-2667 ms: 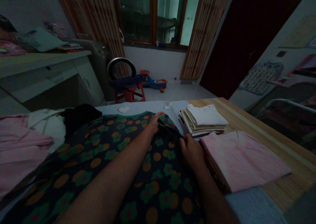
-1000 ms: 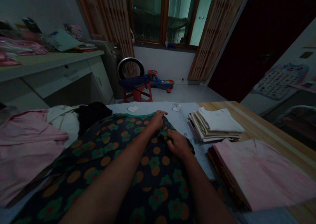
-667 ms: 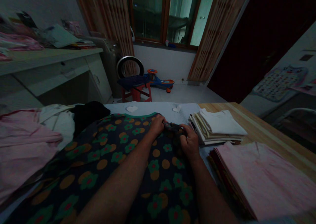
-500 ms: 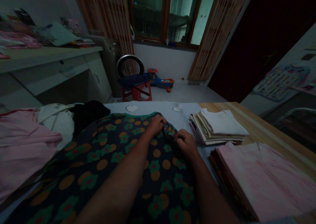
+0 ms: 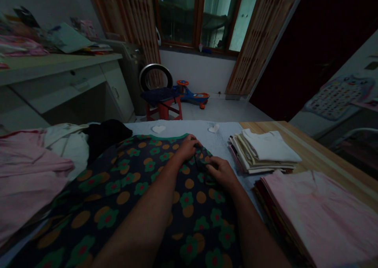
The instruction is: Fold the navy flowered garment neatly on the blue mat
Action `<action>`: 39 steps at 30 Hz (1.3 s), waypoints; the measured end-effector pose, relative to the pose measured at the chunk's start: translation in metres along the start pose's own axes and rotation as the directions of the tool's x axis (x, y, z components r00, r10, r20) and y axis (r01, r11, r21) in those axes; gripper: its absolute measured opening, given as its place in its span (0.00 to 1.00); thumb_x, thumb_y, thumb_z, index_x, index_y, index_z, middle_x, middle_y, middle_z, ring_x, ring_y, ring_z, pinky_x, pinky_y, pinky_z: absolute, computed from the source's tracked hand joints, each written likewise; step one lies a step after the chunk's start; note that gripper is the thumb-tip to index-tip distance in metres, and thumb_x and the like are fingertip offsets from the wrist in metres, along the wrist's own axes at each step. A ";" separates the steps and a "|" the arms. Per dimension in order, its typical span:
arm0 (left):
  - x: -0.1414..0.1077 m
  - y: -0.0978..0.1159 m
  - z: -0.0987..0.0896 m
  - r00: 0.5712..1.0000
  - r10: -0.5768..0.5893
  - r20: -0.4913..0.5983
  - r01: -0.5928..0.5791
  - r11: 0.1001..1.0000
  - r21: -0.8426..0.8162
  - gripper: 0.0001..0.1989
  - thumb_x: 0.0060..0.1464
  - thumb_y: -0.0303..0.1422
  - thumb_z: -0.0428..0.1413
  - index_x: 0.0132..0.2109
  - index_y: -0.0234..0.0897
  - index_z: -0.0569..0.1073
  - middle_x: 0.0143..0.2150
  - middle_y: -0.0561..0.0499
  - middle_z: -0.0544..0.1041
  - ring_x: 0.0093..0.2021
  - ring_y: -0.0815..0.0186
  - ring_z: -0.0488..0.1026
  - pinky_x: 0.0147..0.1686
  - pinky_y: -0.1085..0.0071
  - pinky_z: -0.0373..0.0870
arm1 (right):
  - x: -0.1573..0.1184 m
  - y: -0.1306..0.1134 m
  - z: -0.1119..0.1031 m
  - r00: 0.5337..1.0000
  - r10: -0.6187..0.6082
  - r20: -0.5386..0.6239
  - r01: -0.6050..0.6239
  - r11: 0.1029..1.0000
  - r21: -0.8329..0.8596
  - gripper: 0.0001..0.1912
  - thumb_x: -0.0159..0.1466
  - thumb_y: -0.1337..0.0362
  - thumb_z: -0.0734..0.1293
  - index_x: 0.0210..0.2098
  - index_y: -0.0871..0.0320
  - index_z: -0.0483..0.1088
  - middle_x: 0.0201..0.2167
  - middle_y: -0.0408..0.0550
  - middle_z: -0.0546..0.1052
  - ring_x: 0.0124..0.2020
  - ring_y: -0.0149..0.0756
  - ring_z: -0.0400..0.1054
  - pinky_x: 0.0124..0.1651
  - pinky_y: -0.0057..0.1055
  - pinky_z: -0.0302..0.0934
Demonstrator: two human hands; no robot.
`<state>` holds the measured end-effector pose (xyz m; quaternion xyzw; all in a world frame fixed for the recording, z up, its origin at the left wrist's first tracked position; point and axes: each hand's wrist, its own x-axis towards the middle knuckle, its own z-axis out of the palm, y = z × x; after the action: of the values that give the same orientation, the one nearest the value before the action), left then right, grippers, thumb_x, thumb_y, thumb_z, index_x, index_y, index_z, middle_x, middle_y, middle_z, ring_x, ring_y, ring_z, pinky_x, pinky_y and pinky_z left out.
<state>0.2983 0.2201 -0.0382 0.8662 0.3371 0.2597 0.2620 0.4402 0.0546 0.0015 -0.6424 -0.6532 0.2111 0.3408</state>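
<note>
A dark garment printed with orange dots and green flowers [image 5: 141,205] is seen spread flat, with its green neck trim [image 5: 159,135] turned toward the far edge of the table. A small fold of this garment is gathered up near the trim. The fold is held between the hands, and the grip is narrow: the left hand [image 5: 188,148] is curled over the cloth, and the right hand [image 5: 222,172] is pinching the fold just beside it. The two hands are close but not touching.

The garment is laid on a pale blue-grey cloth [image 5: 218,142], on which two small white heart-shaped patches [image 5: 158,129] are lying beyond the trim. To the right, a stack of folded white and cream clothes [image 5: 262,152] is placed on the cloth near the edge of a light wooden tabletop [image 5: 313,154]. A thicker stack of folded pink clothes [image 5: 319,217] is lying nearer, at the right side.

On the left of the garment, a loose pink garment [image 5: 26,169], a white garment [image 5: 66,146] and a black garment [image 5: 106,136] are heaped together. Farther away, a small red stool [image 5: 161,112] and a blue and orange toy ride-on car [image 5: 191,94] are standing on the floor.
</note>
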 end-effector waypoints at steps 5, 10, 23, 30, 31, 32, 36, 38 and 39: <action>-0.001 0.011 -0.006 0.996 0.003 0.091 -0.011 0.996 0.093 0.18 0.50 0.22 0.56 0.46 0.44 0.80 0.58 0.46 0.65 0.59 0.53 0.62 0.62 0.55 0.57 | 0.003 0.008 -0.013 0.949 0.112 -0.295 -0.063 0.983 0.170 0.12 0.61 0.57 0.60 0.31 0.57 0.69 0.28 0.43 0.70 0.33 0.35 0.65 0.37 0.29 0.59; -0.002 0.020 -0.007 0.986 0.034 0.164 -0.062 0.984 0.166 0.16 0.53 0.25 0.56 0.46 0.44 0.80 0.55 0.48 0.70 0.54 0.56 0.65 0.58 0.59 0.61 | 0.006 0.018 -0.014 0.931 0.168 -0.323 -0.070 0.953 0.296 0.11 0.60 0.55 0.62 0.35 0.56 0.69 0.26 0.41 0.69 0.30 0.34 0.64 0.33 0.28 0.58; 0.002 0.027 0.000 0.998 0.032 -0.063 -0.025 0.994 0.109 0.09 0.55 0.26 0.53 0.39 0.40 0.78 0.43 0.49 0.74 0.45 0.62 0.71 0.47 0.67 0.68 | 0.011 0.019 -0.017 0.890 0.216 -0.400 -0.051 0.921 0.385 0.15 0.55 0.56 0.66 0.40 0.55 0.64 0.26 0.38 0.68 0.27 0.32 0.63 0.31 0.28 0.57; 0.012 0.029 0.008 0.947 -0.238 -0.216 0.139 0.909 -0.393 0.06 0.55 0.24 0.51 0.37 0.39 0.70 0.31 0.54 0.73 0.32 0.66 0.73 0.38 0.68 0.72 | 0.012 0.018 -0.033 0.902 0.007 -0.432 0.028 0.997 0.074 0.05 0.56 0.65 0.57 0.28 0.54 0.64 0.29 0.44 0.70 0.34 0.37 0.66 0.41 0.33 0.59; 0.014 0.028 0.010 0.940 -0.281 -0.192 0.163 0.866 -0.472 0.06 0.55 0.24 0.50 0.37 0.39 0.69 0.30 0.55 0.72 0.29 0.67 0.73 0.34 0.69 0.72 | 0.012 0.016 -0.035 0.906 -0.031 -0.422 0.046 0.999 0.027 0.07 0.56 0.66 0.56 0.27 0.54 0.65 0.30 0.45 0.70 0.37 0.38 0.67 0.43 0.34 0.60; 0.016 0.028 0.012 0.935 -0.307 -0.176 0.174 0.832 -0.527 0.06 0.55 0.24 0.49 0.37 0.39 0.68 0.30 0.55 0.72 0.28 0.68 0.73 0.32 0.70 0.72 | 0.012 0.015 -0.036 0.910 -0.057 -0.411 0.056 0.998 -0.014 0.08 0.56 0.66 0.56 0.27 0.54 0.65 0.32 0.46 0.71 0.39 0.39 0.67 0.45 0.35 0.60; 0.020 0.027 0.017 0.938 -0.296 -0.182 0.138 0.797 -0.587 0.09 0.52 0.21 0.50 0.39 0.38 0.68 0.37 0.53 0.74 0.35 0.69 0.75 0.37 0.71 0.74 | 0.011 0.013 -0.037 0.932 -0.070 -0.354 0.014 0.987 -0.158 0.12 0.57 0.60 0.63 0.39 0.57 0.68 0.40 0.51 0.71 0.44 0.43 0.67 0.50 0.40 0.62; 0.020 0.027 0.019 0.950 -0.248 -0.189 0.096 0.809 -0.580 0.12 0.51 0.21 0.50 0.42 0.38 0.69 0.41 0.53 0.75 0.38 0.68 0.75 0.42 0.69 0.73 | 0.009 0.015 -0.035 0.941 -0.070 -0.331 -0.011 0.972 -0.236 0.22 0.53 0.59 0.67 0.47 0.58 0.66 0.45 0.53 0.69 0.49 0.46 0.65 0.54 0.43 0.62; 0.020 0.027 0.019 0.957 -0.218 -0.192 0.074 0.821 -0.566 0.14 0.50 0.21 0.51 0.44 0.38 0.69 0.42 0.52 0.75 0.40 0.68 0.75 0.45 0.68 0.73 | 0.008 0.017 -0.034 0.944 -0.070 -0.324 -0.023 0.962 -0.274 0.25 0.52 0.61 0.68 0.49 0.59 0.65 0.47 0.55 0.68 0.52 0.47 0.64 0.56 0.44 0.61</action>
<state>0.3350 0.2119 -0.0301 0.6851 0.3434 0.4313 0.4762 0.4769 0.0588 0.0143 -0.7016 -0.6173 0.0040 0.3559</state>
